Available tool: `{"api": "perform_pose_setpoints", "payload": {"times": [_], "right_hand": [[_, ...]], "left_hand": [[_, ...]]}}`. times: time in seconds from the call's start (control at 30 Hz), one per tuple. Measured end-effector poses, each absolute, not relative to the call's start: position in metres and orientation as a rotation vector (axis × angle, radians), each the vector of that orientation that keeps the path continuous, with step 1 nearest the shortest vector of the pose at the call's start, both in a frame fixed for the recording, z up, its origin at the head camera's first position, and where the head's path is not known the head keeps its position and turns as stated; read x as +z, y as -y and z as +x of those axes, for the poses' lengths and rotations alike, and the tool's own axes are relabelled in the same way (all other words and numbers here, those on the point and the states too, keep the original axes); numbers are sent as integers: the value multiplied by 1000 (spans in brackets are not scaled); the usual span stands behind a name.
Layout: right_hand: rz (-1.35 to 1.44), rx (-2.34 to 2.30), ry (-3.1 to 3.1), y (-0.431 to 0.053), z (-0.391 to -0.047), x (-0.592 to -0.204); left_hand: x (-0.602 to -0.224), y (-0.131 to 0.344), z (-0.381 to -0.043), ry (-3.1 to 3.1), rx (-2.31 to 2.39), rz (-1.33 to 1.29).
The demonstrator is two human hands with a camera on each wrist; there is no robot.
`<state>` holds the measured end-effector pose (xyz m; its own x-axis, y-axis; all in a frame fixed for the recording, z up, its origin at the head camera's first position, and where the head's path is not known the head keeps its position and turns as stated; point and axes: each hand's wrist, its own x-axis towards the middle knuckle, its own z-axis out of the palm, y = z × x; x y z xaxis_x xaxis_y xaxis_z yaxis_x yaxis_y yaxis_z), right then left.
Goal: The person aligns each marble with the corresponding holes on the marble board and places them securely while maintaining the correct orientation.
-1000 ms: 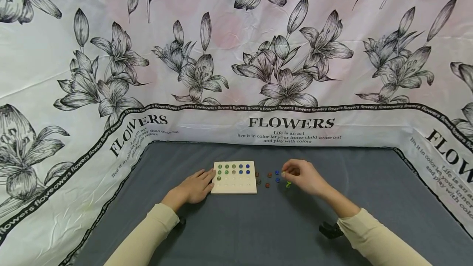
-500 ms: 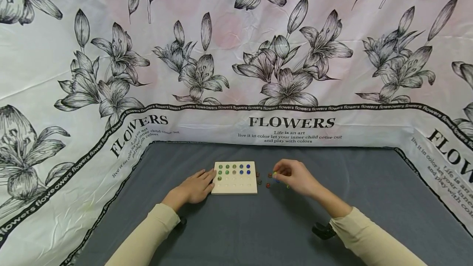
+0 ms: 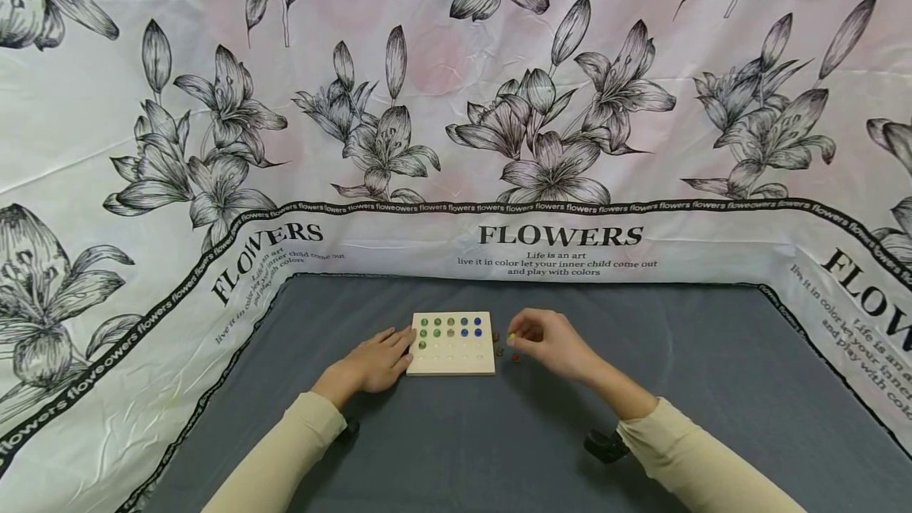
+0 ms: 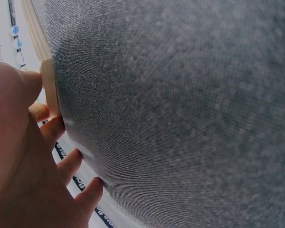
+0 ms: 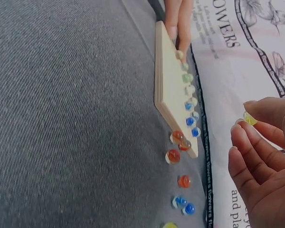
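Right hand pinches 1 yellow marble at the fingertips, near the loose marbles: light grip advised, pass clear of them. Board on grey cloth; steadiness should help. Left hand, fingers outstretched, touches board's left edge. Head view: right hand hides some marbles. Left wrist view crops board.
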<state>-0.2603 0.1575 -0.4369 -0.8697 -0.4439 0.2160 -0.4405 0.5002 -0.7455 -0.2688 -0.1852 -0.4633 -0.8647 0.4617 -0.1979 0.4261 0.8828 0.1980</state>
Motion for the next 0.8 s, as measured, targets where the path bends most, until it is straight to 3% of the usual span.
{"api": "perform_pose_setpoints", "payload": {"times": [0.8], "right_hand": [[-864, -1414, -2662, -109, -268, -453]], "left_hand": [[-459, 182, -269, -2806, 210, 672]]}}
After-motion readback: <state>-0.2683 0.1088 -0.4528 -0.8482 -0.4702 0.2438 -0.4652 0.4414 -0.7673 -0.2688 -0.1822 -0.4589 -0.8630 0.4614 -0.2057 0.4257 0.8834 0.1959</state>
